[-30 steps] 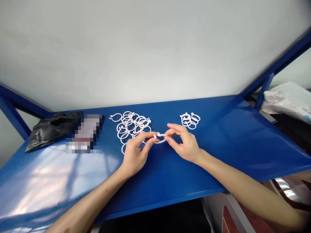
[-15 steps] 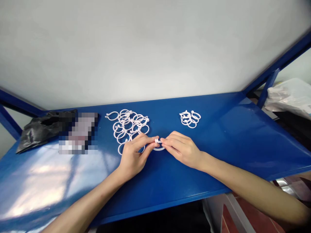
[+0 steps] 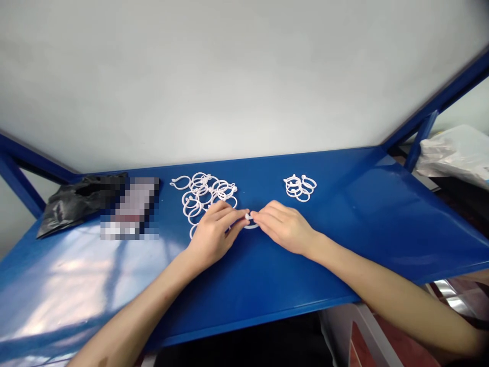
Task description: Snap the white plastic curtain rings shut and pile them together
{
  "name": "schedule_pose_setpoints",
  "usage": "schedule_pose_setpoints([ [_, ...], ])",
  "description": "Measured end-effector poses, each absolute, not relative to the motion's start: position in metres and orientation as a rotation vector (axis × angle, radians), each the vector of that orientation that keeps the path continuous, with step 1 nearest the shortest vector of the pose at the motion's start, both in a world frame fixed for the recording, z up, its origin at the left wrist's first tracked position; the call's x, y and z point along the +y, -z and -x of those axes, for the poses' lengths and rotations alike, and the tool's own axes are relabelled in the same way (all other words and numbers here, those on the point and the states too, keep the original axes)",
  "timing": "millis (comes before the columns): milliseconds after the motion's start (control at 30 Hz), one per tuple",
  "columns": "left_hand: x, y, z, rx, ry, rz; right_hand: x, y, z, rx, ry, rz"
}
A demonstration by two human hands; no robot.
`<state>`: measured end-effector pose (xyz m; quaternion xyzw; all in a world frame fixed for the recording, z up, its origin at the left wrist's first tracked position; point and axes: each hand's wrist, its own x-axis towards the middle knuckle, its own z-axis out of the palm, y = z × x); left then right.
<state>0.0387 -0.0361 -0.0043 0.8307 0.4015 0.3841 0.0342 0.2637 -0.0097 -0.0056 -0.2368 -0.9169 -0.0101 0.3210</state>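
Observation:
My left hand (image 3: 214, 233) and my right hand (image 3: 283, 227) meet at the middle of the blue shelf (image 3: 362, 224), fingertips pinched together on one white plastic ring (image 3: 250, 221). Most of that ring is hidden under my fingers; only its lower arc and clasp end show. A loose pile of several white rings (image 3: 202, 196) lies just behind my left hand. A smaller cluster of white rings (image 3: 300, 187) lies farther back to the right of my right hand.
A black plastic bag (image 3: 76, 201) lies at the shelf's back left beside a blurred-out flat item (image 3: 132, 209). Blue frame posts rise at both back corners. A white bag (image 3: 454, 153) rests beyond the right post. The shelf's front edge runs beneath my forearms.
My hands have drawn closer together over the ring, fingertips now nearly touching, and have lowered toward the shelf. The two ring piles have not moved.

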Motion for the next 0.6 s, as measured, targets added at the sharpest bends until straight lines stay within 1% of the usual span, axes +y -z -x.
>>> schedule_pose_setpoints([
  [67,-0.030,0.004,-0.032,1.396,-1.160,-2.613,0.004,-0.001,-0.270,-2.312,0.068,0.783],
  [200,-0.019,0.011,-0.016,1.818,-1.035,-2.656,0.036,-0.014,-0.311,-2.035,0.185,1.418],
  [300,-0.014,0.017,-0.010,1.875,-0.914,-2.623,0.056,-0.017,-0.350,-1.892,0.147,1.798],
  [400,-0.014,0.019,-0.009,1.843,-0.921,-2.554,0.065,-0.016,-0.371,-1.906,-0.021,1.956],
  [500,-0.015,0.017,-0.009,1.845,-0.944,-2.521,0.065,-0.016,-0.372,-1.957,-0.171,1.999],
  [600,-0.015,0.015,-0.010,1.838,-0.968,-2.516,0.062,-0.019,-0.367,-1.995,-0.195,1.994],
])
